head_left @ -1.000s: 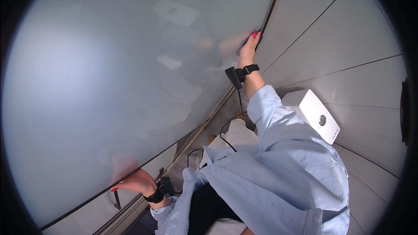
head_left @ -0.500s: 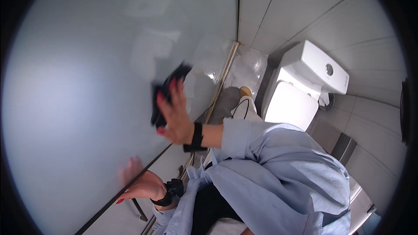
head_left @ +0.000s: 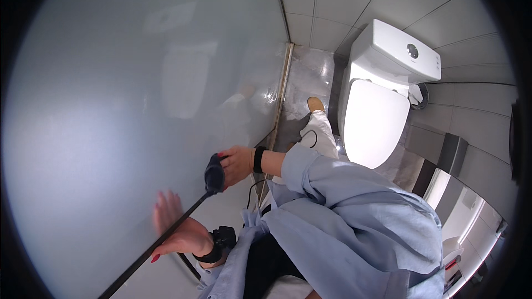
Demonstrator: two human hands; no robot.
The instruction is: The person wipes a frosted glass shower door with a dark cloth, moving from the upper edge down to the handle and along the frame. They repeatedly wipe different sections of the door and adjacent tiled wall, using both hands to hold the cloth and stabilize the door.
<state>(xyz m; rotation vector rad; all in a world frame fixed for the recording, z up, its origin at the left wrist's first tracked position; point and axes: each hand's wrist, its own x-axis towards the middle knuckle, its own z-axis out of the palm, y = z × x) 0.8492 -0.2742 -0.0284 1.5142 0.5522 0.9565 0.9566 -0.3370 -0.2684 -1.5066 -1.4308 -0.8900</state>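
A dark cloth (head_left: 214, 174) is in the grasp of my right hand (head_left: 237, 164), bunched over the dark edge of a large frosted glass panel (head_left: 100, 111). Its fingertips with red nails press into the cloth. Lower left, my left hand (head_left: 191, 238) lies against the same edge with its fingers stretched out. Those fingers look pale and blurred across the edge line, and the thumb stays on the near side. Black bands circle both wrists, and the left one carries a small black device (head_left: 224, 237).
Right of the panel stands a white toilet (head_left: 377, 122) with its lid down, a small bin (head_left: 420, 97) beside it. A metal track (head_left: 285, 77) runs along the panel's foot. My foot in a tan shoe (head_left: 315, 104) is on the grey floor. A mirror (head_left: 468, 227) is at the lower right.
My right hand has moved down with the dark cloth, from the panel's face to its edge. The cloth was spread flat under the fingers and is now bunched. My left hand stays in place.
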